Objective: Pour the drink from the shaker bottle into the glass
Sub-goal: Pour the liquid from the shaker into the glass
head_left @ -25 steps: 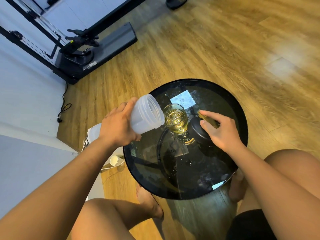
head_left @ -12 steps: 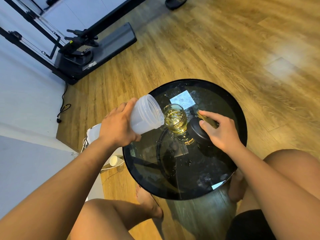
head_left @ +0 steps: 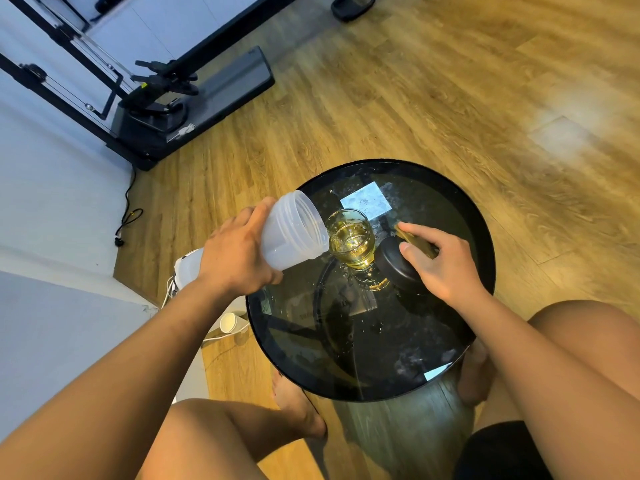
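The shaker bottle (head_left: 294,233) is tipped almost flat, its open mouth just over the near-left rim of the glass (head_left: 353,244). The left hand (head_left: 235,254) holds it, fingers (head_left: 266,209) wrapped firmly round the barrel. The bottle looks close to empty, while the glass holds a good depth of yellow drink, so the pour seems to be in its last stage, not its start. The glass stands upright on the round dark surface (head_left: 481,244), a little toward the far edge from the middle.

Just to the right of the glass lies a black lid (head_left: 394,268). The right hand (head_left: 446,261) curls over it and grips it, with a thin gold piece (head_left: 414,239) under the fingertips — what it is cannot be told.

The next move probably calls for draining the last drops, then bringing the bottle upright without knocking the rim.

Counted: one bottle, one glass, one lid — two hands.
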`<state>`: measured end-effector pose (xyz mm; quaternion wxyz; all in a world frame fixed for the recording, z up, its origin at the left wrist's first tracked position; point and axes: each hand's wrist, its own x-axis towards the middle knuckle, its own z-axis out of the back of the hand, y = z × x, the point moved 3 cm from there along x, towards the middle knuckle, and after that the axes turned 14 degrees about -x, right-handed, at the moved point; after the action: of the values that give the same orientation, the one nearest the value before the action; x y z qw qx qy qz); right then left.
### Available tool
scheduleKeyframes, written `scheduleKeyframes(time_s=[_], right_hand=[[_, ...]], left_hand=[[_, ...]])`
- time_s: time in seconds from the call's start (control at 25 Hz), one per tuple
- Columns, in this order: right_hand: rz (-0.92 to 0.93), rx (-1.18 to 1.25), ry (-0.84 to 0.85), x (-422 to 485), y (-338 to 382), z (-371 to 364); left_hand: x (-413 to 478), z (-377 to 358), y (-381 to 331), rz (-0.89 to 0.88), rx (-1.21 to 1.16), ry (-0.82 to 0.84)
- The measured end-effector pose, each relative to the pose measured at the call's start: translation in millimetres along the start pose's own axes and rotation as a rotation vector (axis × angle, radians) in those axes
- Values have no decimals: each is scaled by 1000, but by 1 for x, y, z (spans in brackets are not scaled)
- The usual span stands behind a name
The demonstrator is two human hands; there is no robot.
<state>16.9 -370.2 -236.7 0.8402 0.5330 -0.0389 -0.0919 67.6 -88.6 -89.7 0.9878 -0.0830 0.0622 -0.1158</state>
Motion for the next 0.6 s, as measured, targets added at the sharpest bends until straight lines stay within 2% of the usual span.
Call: scheduleKeyframes(time_s=[0.6], right_hand=[[0, 2, -7, 0, 0, 0]], left_hand=[[0, 1, -2, 12, -4, -2]])
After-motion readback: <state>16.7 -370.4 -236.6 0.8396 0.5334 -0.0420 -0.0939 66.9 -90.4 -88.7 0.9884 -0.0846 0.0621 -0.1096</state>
